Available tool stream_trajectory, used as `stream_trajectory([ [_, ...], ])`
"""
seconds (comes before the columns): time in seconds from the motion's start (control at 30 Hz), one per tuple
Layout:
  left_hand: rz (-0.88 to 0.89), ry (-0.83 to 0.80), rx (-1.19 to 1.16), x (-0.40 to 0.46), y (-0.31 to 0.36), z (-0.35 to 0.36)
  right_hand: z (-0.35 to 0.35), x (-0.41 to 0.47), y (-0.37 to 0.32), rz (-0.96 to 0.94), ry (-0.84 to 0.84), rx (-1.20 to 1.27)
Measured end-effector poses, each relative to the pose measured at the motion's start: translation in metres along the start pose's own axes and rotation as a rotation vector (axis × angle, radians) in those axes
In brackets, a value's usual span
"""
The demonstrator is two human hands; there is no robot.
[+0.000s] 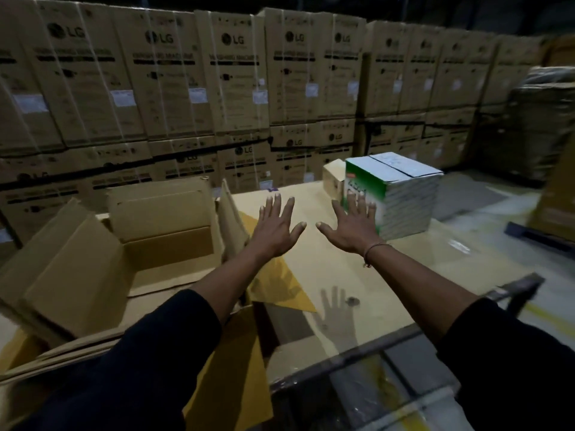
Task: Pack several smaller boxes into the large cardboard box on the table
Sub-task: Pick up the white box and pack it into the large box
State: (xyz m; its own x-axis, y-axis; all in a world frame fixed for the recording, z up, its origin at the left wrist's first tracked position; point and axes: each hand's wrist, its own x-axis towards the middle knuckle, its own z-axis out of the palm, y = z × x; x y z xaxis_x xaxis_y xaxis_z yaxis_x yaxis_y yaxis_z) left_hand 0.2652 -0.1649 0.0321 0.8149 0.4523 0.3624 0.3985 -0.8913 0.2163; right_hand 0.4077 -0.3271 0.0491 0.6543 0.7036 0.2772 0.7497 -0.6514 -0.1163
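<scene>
The large cardboard box (77,244) stands open on the left of the table, flaps spread, with a brown box lying inside against its left wall. A white and green box (401,194) sits at the table's far right, and a small tan box (333,178) is tucked behind its left side. My left hand (275,227) hovers over the table with fingers straight and spread, holding nothing. My right hand (351,227) is also spread flat in the air, its fingertips overlapping the near left face of the white and green box; contact is unclear.
The table (404,275) is covered in tan sheeting, with a yellow sheet (280,287) under the big box's right flap. A wall of stacked LG cartons (217,88) runs behind. A metal frame edge (513,290) borders the table's right front.
</scene>
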Motion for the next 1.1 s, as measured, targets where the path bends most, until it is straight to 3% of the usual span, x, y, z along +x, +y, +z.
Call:
stream_trajectory([
  [0.3,0.047,-0.060,-0.131,0.091,0.081,0.084,0.018,0.025,0.149,0.111,-0.006,0.073],
  [0.6,0.017,-0.070,-0.294,0.221,0.123,0.171,0.042,0.110,0.269,0.130,0.005,0.084],
  [1.1,0.002,-0.101,-0.365,0.373,0.171,0.241,0.078,0.242,0.389,0.227,-0.029,0.263],
])
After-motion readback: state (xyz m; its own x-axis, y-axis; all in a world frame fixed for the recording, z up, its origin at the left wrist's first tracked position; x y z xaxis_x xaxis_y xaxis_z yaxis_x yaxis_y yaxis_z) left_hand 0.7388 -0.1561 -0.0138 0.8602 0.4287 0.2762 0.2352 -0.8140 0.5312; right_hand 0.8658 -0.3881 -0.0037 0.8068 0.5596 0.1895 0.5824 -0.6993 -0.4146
